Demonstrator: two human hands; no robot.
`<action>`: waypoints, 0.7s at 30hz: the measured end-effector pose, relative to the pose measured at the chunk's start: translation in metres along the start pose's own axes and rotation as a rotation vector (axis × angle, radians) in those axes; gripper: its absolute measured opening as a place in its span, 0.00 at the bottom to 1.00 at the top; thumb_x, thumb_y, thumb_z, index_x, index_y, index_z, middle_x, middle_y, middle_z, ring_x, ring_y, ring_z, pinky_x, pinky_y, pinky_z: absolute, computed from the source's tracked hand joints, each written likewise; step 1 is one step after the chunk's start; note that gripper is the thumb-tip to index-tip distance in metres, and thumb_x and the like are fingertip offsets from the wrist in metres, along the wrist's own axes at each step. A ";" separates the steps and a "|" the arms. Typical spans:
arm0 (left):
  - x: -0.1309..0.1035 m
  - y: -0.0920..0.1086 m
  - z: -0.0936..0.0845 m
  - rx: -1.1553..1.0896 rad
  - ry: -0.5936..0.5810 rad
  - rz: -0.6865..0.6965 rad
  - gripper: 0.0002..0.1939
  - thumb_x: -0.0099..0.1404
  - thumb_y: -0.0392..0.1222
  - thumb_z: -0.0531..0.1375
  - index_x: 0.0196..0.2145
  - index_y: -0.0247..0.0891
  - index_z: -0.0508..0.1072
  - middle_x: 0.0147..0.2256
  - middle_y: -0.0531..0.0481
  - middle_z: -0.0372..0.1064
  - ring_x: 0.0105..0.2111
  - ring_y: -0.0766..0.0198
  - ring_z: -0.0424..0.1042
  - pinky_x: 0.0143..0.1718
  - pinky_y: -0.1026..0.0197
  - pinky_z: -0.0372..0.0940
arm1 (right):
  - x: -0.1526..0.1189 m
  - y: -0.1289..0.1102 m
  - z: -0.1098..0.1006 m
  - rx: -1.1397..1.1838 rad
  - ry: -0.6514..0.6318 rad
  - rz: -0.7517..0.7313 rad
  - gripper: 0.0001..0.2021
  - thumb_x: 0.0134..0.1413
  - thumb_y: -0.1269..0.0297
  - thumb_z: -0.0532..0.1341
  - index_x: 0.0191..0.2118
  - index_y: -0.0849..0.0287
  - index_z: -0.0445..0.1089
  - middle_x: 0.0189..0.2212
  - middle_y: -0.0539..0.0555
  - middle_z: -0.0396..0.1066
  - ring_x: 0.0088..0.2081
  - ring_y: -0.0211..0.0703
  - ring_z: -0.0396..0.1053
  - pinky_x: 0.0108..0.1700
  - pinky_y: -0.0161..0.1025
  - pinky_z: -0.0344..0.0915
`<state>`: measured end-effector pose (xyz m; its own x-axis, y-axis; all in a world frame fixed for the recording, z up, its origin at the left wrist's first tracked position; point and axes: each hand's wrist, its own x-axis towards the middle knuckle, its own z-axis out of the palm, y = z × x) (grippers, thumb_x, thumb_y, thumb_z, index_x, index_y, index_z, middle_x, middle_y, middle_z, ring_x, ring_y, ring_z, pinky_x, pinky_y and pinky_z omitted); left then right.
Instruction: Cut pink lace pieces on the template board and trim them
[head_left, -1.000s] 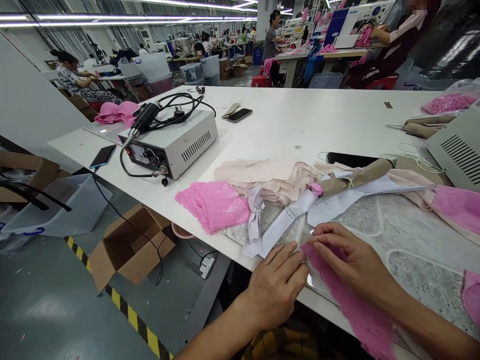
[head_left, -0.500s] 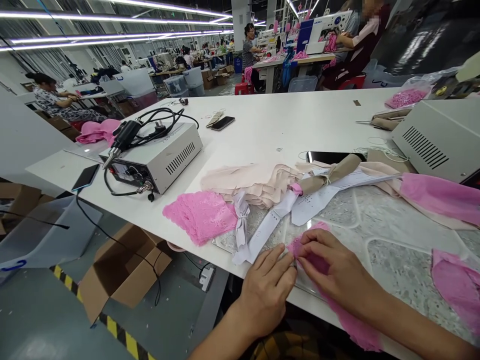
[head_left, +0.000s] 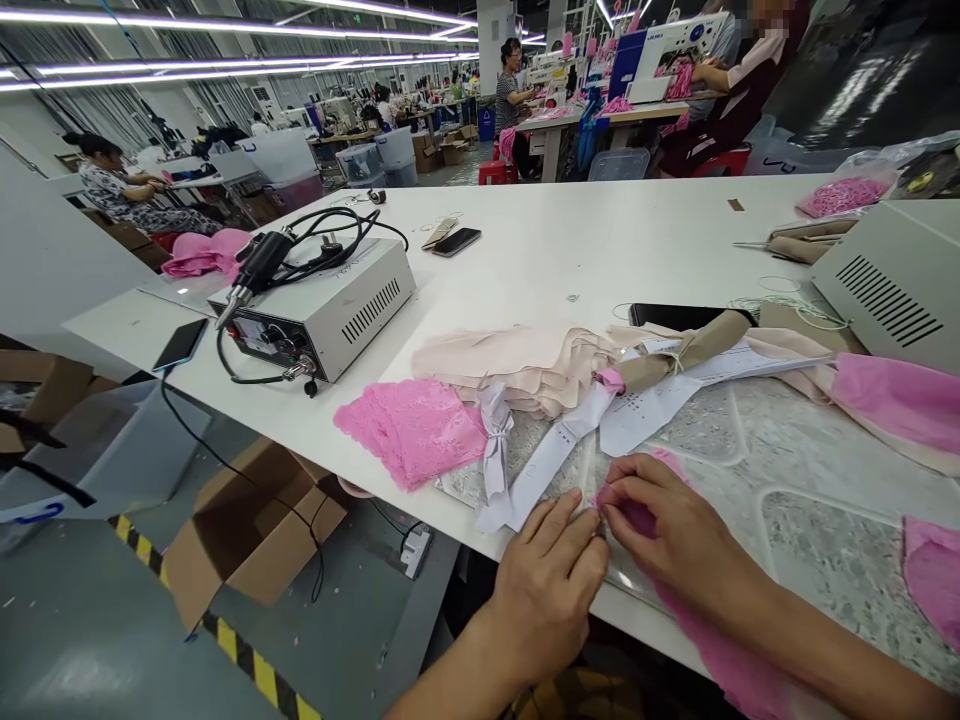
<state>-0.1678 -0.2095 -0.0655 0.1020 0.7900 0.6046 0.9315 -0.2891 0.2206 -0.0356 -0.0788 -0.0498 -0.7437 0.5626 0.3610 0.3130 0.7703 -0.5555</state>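
My right hand (head_left: 671, 530) pinches a piece of pink lace fabric (head_left: 679, 610) between thumb and fingertips, over the front edge of the table. The lace passes under this hand and trails down towards my lap. Close against it, my left hand (head_left: 551, 580) has its fingers bent together at the lace's near end; its thumb is hidden. The fingertips of both hands almost meet. Just beyond them lie white paper strips (head_left: 551, 455) and a tied white strip (head_left: 495, 440). To their left lies a stack of pink lace pieces (head_left: 412, 430).
Pale fabric layers (head_left: 510, 360) and a beige roll (head_left: 682, 352) lie behind the grey patterned mat (head_left: 825, 540). A metal box (head_left: 322, 310) with a cabled hand tool (head_left: 259, 265) stands left. Another box (head_left: 892, 275) stands right. An open carton (head_left: 255, 530) sits on the floor.
The whole view has shifted, so the table items appear slightly further right. My hands stay together at the lace, with only small finger movements.
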 end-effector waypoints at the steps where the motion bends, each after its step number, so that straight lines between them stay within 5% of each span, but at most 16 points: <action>1: 0.000 0.000 0.000 0.000 -0.004 0.002 0.16 0.63 0.28 0.48 0.44 0.32 0.71 0.47 0.38 0.75 0.57 0.53 0.67 0.54 0.50 0.69 | 0.000 0.001 0.000 0.004 -0.004 0.004 0.08 0.57 0.70 0.54 0.27 0.56 0.66 0.33 0.53 0.67 0.32 0.41 0.70 0.31 0.38 0.70; 21: 0.006 0.000 -0.003 -0.029 0.056 0.000 0.16 0.61 0.26 0.49 0.42 0.30 0.71 0.44 0.39 0.76 0.53 0.51 0.71 0.51 0.50 0.72 | 0.000 -0.002 -0.001 0.082 -0.037 0.058 0.09 0.58 0.66 0.56 0.26 0.55 0.68 0.33 0.53 0.69 0.32 0.42 0.70 0.31 0.39 0.70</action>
<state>-0.1683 -0.2061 -0.0599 0.0816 0.7589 0.6460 0.9211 -0.3051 0.2420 -0.0357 -0.0801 -0.0476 -0.7474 0.5930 0.2996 0.3079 0.7087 -0.6347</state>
